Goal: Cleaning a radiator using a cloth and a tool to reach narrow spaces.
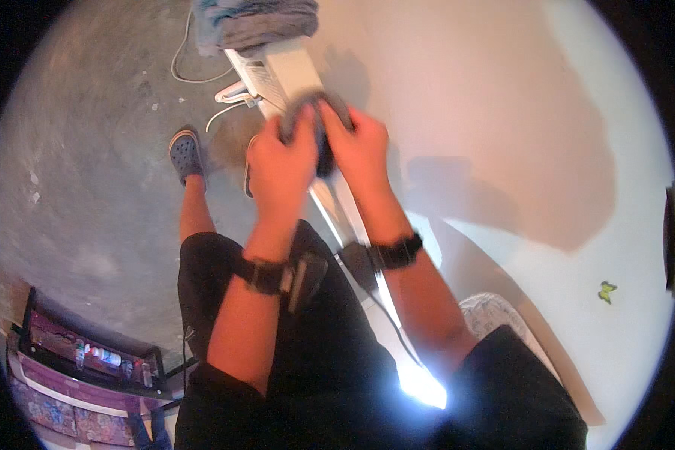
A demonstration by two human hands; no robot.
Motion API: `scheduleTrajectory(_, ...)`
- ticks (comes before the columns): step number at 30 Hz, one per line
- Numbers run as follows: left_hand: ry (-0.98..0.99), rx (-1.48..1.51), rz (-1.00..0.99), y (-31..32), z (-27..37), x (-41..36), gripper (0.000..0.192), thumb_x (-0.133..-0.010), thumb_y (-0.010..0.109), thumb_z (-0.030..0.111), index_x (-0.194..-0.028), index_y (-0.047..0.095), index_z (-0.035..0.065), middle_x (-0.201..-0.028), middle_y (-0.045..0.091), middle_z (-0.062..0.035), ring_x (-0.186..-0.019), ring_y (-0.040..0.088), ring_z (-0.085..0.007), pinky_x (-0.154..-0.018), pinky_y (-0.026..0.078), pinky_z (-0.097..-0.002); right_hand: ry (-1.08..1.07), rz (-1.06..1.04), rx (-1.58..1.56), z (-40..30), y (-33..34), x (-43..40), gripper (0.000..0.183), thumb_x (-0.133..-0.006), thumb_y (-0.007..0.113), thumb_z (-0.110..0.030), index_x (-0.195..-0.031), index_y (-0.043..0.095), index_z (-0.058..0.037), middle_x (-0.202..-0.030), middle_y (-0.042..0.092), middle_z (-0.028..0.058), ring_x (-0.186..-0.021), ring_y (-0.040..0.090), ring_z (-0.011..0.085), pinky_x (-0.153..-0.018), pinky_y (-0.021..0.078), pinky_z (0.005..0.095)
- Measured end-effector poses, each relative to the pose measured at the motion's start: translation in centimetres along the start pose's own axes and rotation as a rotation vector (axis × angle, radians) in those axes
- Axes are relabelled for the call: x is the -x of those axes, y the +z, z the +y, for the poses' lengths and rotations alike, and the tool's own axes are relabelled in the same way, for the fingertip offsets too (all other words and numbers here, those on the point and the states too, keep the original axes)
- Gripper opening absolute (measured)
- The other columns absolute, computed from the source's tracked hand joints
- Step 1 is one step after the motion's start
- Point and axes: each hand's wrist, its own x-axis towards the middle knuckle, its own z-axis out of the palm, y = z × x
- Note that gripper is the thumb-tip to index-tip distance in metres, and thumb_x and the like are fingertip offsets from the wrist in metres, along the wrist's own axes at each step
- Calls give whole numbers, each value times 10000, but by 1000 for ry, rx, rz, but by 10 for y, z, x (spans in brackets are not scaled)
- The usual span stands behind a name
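Observation:
A dark, soft-looking fabric item (325, 154), blurred by motion, is gripped between both hands over a narrow white surface. My left hand (287, 152) is closed on its left side, with the thumb pointing away from me. On its right side my right hand (360, 146) grips it the same way. The kind of garment or cloth cannot be told. Beyond the hands, a stack of folded grey-blue cloth (264, 25) lies at the far end of the white surface (292, 70). Each wrist bears a black strap with a device on it.
A pale wall with shadows stands at the right, with a butterfly decoration (607, 292). White cables (194, 79) lie on the grey floor at the left. A black-framed shelf unit (90, 360) holding bottles is at lower left. A bright light (424, 388) shines near my lap.

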Motion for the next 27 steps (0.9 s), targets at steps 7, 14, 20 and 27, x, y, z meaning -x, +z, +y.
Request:
scheduleTrajectory(7, 64, 148, -20, 22, -6, 46, 321, -825, 632, 271, -966, 638, -17, -801, 650, -202, -764, 636, -327, -724, 480, -389, -109, 38, -50, 43, -24, 24, 362, -802, 655, -260, -1000, 614, 41, -780, 633, 241, -754, 658, 337, -662, 502, 381)
scheduleTrajectory(14, 148, 32, -62, 40, -26, 113, 240, -862, 585, 186, -1023, 643, 17, -839, 640, -188, -809, 632, -302, -772, 472, -323, 114, 47, -4, 93, -48, 78, 433, -794, 673, -221, -1138, 579, 23, -903, 657, 218, -854, 664, 296, -764, 498, 345)
scheduleTrajectory(20, -23, 88, 154, 30, -28, 59, 329, -853, 616, 274, -986, 649, -24, -855, 660, -179, -800, 634, -262, -748, 477, -342, -63, 14, -108, 39, -13, 20, 482, -760, 706, -180, -1171, 506, -27, -956, 648, 209, -889, 649, 277, -775, 500, 352)
scheduleTrajectory(27, -186, 163, 216, 9, 38, 24, 421, -764, 669, 386, -907, 670, -10, -784, 661, -197, -767, 653, -319, -712, 489, -377, -139, -56, -112, 7, -13, -28, 563, -740, 732, -180, -1170, 394, -48, -1070, 615, 205, -910, 636, 299, -776, 499, 354)
